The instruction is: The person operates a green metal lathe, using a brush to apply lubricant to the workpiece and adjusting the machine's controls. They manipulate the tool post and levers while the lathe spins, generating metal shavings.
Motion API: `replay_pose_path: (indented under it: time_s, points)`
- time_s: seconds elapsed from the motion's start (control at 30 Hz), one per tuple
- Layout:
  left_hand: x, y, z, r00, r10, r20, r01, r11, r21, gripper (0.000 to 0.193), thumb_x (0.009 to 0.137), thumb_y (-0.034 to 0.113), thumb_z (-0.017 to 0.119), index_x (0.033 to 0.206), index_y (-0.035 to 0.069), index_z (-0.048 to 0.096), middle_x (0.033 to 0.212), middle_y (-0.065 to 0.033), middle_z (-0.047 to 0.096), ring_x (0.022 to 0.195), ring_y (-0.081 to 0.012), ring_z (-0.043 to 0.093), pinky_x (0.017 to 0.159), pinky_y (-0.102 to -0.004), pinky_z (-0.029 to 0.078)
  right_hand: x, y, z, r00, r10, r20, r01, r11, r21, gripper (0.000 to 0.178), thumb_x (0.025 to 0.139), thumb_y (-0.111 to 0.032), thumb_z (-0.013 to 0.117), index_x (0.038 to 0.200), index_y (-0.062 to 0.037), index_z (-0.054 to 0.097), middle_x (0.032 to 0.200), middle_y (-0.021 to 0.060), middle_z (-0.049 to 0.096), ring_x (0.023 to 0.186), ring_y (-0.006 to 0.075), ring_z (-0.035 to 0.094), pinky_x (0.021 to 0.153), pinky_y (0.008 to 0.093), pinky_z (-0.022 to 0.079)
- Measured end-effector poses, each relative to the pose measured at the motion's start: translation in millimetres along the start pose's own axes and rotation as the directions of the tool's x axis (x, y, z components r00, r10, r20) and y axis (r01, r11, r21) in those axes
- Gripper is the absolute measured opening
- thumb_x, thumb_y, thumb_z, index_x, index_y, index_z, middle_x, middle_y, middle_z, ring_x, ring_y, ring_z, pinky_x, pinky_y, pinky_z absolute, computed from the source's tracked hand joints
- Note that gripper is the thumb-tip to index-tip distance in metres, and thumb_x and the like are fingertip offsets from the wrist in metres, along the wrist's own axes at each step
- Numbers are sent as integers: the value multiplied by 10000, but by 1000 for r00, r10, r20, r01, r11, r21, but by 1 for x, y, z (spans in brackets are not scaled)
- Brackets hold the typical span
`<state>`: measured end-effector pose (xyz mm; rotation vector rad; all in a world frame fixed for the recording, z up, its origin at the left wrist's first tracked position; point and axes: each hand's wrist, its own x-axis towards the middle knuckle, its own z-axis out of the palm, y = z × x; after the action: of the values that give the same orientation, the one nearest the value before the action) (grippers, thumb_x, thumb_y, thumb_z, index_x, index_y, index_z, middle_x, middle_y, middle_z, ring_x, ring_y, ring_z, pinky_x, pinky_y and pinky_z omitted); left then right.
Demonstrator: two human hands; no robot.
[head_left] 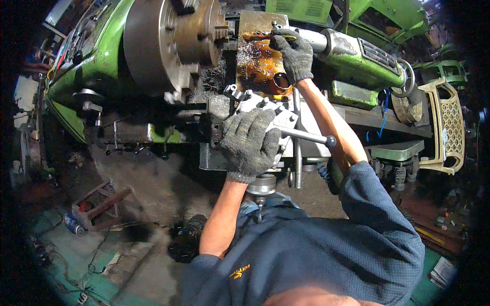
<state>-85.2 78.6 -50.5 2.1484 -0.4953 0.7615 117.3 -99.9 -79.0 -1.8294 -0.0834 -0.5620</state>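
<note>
A metal lathe fills the upper part of the head view. My left hand [248, 143], in a grey knit glove, is closed over the near left side of the tool post [286, 118], its fingers bent and its thumb to the right. From that post a steel lever [306, 134] with a black knob sticks out to the right. Farther off, my gloved right hand [295, 55] is closed in a pinch around a thin yellow-and-red stick [263, 36]. It is above an oily plate [250, 69] strewn with metal chips. A small round cup [280, 81] of dark liquid stands beside that hand.
The big chuck [148, 43] is left of the plate, with curled chips below its jaws. At right are the green tailstock [362, 64] and its handwheel [407, 77]. A beige plastic chair [446, 127] stands far right, a small wooden stool [99, 204] at lower left.
</note>
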Motion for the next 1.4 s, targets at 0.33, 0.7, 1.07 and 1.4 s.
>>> replay_pose_path:
  time_s: [0.33,0.7,1.07,1.4]
  points:
    - [4,-1,-4,999,37,-5,-37,999,-1,315,828,237,697,1107,92,698,1059,-131,678,976,-324,645,893,-470,478,17,21,22,1000,1,17,-2,999,44,213,864,-220,736,1046,-112,759,928,77,764,840,170,725,773,305,558]
    - [1,-3,-1,999,38,1,-38,999,12,323,835,242,684,1118,86,690,1076,-125,677,989,-320,644,901,-474,469,25,15,26,998,8,67,-13,997,78,184,891,-169,711,1045,-76,751,955,67,764,867,152,724,796,284,562]
    - [-1,-3,0,999,45,-26,-45,999,14,324,831,233,684,1119,84,687,1058,-129,676,978,-323,642,890,-478,469,23,1,34,994,-8,110,-7,991,135,168,897,-100,711,1055,-45,727,949,81,752,849,154,716,780,280,563]
    - [2,-1,-3,994,91,-54,-90,996,21,310,840,211,678,1112,61,678,1053,-152,683,973,-353,642,881,-482,472,6,-35,-9,987,-22,161,31,998,-55,216,910,-219,715,1073,-77,724,911,72,750,810,128,699,732,268,552]
